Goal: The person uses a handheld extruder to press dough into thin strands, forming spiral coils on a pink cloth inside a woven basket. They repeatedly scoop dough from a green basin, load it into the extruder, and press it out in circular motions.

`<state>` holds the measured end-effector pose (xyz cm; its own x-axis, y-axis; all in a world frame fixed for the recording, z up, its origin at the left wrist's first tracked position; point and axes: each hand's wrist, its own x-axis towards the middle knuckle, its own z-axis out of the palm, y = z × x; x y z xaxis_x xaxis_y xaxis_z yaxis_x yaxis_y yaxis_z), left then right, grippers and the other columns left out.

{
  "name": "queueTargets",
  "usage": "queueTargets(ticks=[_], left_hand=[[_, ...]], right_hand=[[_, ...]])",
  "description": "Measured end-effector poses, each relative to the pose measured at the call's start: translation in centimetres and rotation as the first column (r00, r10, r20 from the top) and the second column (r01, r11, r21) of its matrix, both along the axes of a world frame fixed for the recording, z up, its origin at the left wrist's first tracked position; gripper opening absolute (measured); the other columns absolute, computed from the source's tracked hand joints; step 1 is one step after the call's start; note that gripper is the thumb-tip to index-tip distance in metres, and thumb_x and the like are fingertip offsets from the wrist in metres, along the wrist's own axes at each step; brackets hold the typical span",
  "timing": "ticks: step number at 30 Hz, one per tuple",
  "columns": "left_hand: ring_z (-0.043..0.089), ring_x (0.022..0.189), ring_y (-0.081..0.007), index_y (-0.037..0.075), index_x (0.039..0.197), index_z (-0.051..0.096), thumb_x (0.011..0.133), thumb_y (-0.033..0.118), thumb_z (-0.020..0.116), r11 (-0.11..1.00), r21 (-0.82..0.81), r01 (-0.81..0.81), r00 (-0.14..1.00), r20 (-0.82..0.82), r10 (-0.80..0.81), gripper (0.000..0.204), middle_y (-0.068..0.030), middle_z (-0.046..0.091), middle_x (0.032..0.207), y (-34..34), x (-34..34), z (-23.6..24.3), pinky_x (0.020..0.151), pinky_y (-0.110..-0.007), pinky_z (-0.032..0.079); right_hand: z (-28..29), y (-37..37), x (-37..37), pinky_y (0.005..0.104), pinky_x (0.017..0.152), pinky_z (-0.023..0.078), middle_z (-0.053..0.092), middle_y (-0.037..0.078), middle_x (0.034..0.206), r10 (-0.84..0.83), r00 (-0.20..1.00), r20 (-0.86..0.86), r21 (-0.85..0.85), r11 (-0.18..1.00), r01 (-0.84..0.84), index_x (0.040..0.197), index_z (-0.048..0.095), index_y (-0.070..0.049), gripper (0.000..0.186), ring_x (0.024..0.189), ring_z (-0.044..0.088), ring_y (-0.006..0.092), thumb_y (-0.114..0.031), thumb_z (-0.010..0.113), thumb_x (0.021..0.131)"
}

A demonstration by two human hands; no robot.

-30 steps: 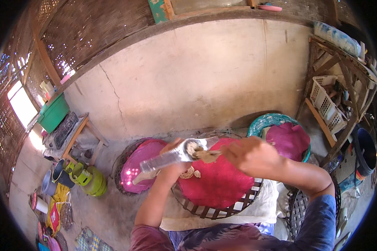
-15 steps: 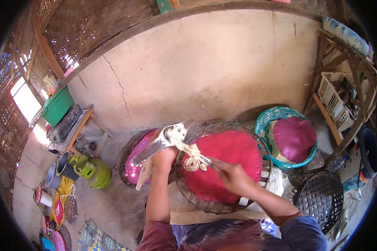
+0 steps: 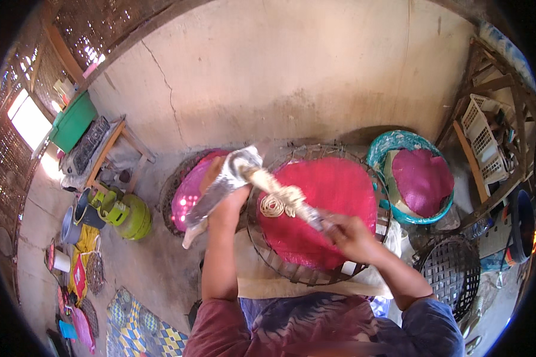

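"Cracked plaster wall [image 3: 268,77] on the far side, grey floor [image 3: 158,268] below. What stands at the left?"

"A wooden tabletop [image 3: 106,152] with a green tub [image 3: 77,122] on it, and nearer, a bright green gas cylinder [image 3: 135,217]."

"And at the far right?"

"A teal basin [image 3: 393,140], its rim smeared pale, with a maroon sheet [image 3: 421,181] lying in it."

"Now the middle. Where is the work?"

"A red sheet [image 3: 327,196] covers most of a round slatted basket [image 3: 302,273]. On its left part lies a small coil of cream strands [image 3: 272,206]."

"What about the left grip?"

"The left grip [image 3: 234,198] is clenched round a silver metal tool [image 3: 215,193], tilted, its far end to the right. A pink sheet [image 3: 187,187] shows just left of it."

"And the right?"

"The right grip [image 3: 352,237] is closed on a slim implement [image 3: 314,218], over the red sheet. Cream paste [image 3: 284,195] runs between that implement and the silver tool; blur hides its exact shape."
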<state>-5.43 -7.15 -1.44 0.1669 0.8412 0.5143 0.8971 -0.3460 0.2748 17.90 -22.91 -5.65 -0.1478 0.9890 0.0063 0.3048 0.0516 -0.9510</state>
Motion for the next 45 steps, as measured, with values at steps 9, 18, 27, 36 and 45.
queueTargets(ticks=[9, 18, 27, 36, 45], left_hand=[[0.063, 0.093, -0.0282, 0.002, 0.102, 0.064, 0.069, 0.006, 0.077, 0.905, 0.406, -0.129, 0.944, 0.329, -0.013, 0.036, -0.0119, 0.065, 0.098, -3.1, -6.5, 0.4, 0.083, -0.036, 0.049], [0.059, 0.101, -0.0290, -0.001, 0.116, 0.056, 0.069, 0.014, 0.083, 0.818, 0.541, -0.197, 0.980, 0.108, 0.165, 0.057, -0.0152, 0.061, 0.111, -5.0, -12.7, -2.6, 0.093, -0.037, 0.045], [0.053, 0.117, -0.0296, 0.003, 0.124, 0.058, 0.084, 0.022, 0.064, 0.712, 0.557, -0.428, 0.895, 0.369, 0.249, 0.046, -0.0168, 0.056, 0.129, -9.0, -22.7, -3.2, 0.101, -0.043, 0.039], [0.051, 0.087, -0.0207, 0.004, 0.107, 0.056, 0.083, 0.025, 0.059, 0.772, 0.628, 0.098, -0.113, 0.778, -0.618, 0.032, -0.0090, 0.052, 0.100, -8.8, -14.6, 1.1, 0.078, -0.036, 0.045], [0.053, 0.095, -0.0183, 0.006, 0.088, 0.056, 0.083, 0.015, 0.058, 0.627, 0.190, 0.755, -0.427, 0.869, 0.250, 0.010, -0.0018, 0.055, 0.088, -5.8, 4.2, -5.1, 0.084, -0.034, 0.042]], right_hand=[[-4.6, -0.7, 2.8, 0.0469, 0.069, 0.055, 0.067, 0.018, 0.095, -0.133, 0.642, 0.755, 0.145, 0.989, 0.035, 0.131, 0.054, -0.013, 0.048, 0.075, 0.067, 0.0382, -0.009, 0.051, 0.083], [-0.5, -2.8, 6.3, 0.0458, 0.080, 0.053, 0.066, 0.019, 0.104, -0.104, 0.781, 0.615, 0.130, 0.991, 0.030, 0.129, 0.057, -0.015, 0.049, 0.090, 0.065, 0.0353, -0.005, 0.051, 0.082], [-4.8, -4.5, 22.7, 0.0467, 0.082, 0.051, 0.066, 0.023, 0.097, -0.538, 0.445, 0.716, 0.144, 0.737, 0.660, 0.111, 0.064, -0.001, 0.031, 0.096, 0.065, 0.0381, -0.015, 0.047, 0.089], [-5.1, -2.7, 17.5, 0.0437, 0.098, 0.046, 0.062, 0.020, 0.121, -0.370, 0.772, 0.516, 0.255, 0.927, 0.274, 0.118, 0.064, -0.006, 0.035, 0.115, 0.057, 0.0379, -0.030, 0.055, 0.093], [-3.9, -3.6, -1.4, 0.0292, 0.052, 0.046, 0.056, 0.017, 0.094, -0.174, -0.048, -0.984, -0.066, 0.592, -0.803, 0.143, 0.027, 0.005, 0.113, 0.067, 0.053, 0.0185, -0.086, 0.038, 0.076]])
